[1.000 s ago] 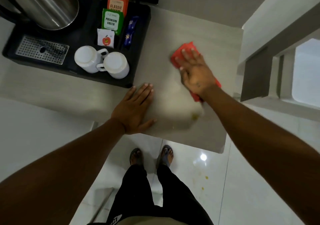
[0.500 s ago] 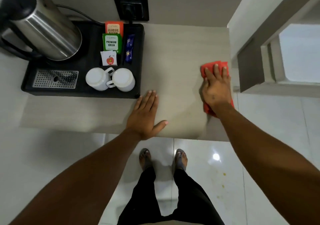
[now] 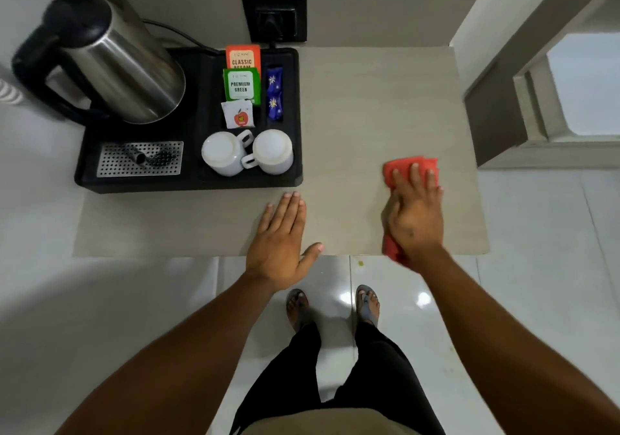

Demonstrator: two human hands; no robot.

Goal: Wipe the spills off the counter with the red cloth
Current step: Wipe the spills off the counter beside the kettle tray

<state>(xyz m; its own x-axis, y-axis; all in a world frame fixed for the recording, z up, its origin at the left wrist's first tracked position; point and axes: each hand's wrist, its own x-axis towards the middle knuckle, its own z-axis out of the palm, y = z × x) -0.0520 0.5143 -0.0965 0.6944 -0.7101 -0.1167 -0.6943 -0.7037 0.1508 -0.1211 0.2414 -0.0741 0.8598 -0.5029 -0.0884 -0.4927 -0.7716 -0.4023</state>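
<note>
Head view looks straight down on a pale grey-beige stone-look bench (image 3: 369, 105) with a black rectangular plastic tray (image 3: 191, 184) as landmark on its left part. To the right of the tray, well apart from it, the right hand (image 3: 416, 220) lies flat with fingers spread, pressed on a crumpled red cloth (image 3: 406, 165); the cloth shows beyond the fingertips and again under the wrist, where it seems to hang a little past the bench's near edge, though blur makes that hard to judge. Just in front of the tray's near right corner, the left hand (image 3: 278, 243) rests palm down and empty on the bench, fingers together, thumb out along the edge. On the tray stand a steel kettle with a black handle (image 3: 114, 62), two upturned white mugs (image 3: 246, 152) and some tea sachets (image 3: 242, 82). Below the bench edge, near the right hand, a small yellowish speck (image 3: 360, 262) sits on the glossy white floor tiles (image 3: 536, 267).
</note>
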